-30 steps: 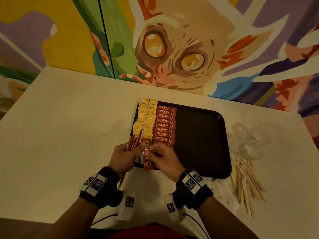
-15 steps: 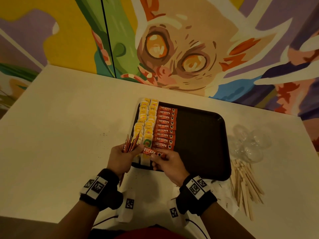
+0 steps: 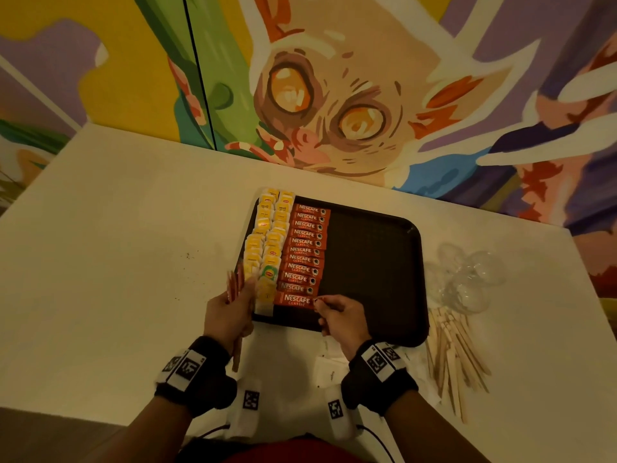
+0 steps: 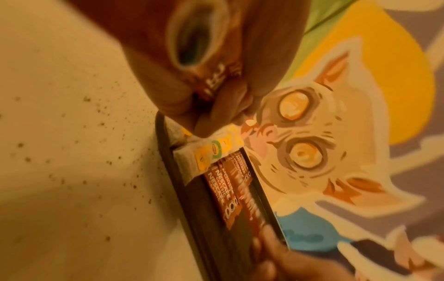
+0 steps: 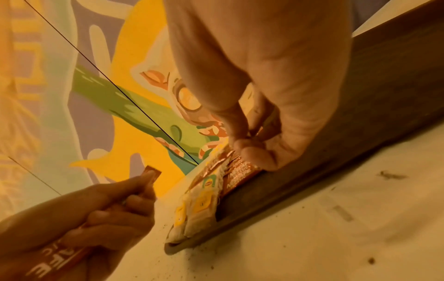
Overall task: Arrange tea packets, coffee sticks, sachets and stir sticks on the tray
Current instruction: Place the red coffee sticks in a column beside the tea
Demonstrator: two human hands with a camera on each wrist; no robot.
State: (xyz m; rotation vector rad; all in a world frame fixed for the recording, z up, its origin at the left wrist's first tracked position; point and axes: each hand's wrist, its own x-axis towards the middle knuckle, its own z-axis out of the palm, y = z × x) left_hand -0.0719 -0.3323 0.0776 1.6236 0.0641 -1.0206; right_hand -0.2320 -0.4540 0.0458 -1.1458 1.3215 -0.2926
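A dark tray (image 3: 374, 262) lies on the white table. Two columns of yellow tea packets (image 3: 267, 242) fill its left side, with a column of red coffee sticks (image 3: 305, 248) beside them. My right hand (image 3: 340, 315) pinches the right end of the nearest coffee stick (image 3: 295, 299), which lies flat at the bottom of that column. My left hand (image 3: 228, 312) grips a bundle of red coffee sticks (image 3: 235, 282) upright at the tray's left edge. In the right wrist view the fingertips (image 5: 250, 150) pinch the stick's end (image 5: 242, 167) against the tray.
Wooden stir sticks (image 3: 454, 355) lie loose on the table right of the tray. Crumpled clear plastic (image 3: 467, 279) sits above them. White paper sachets (image 3: 329, 365) lie near the table's front edge. A painted wall stands behind the table.
My right hand turned one coffee stick from upright to flat and laid it at the near end of the column. The left hand stayed put with its bundle.
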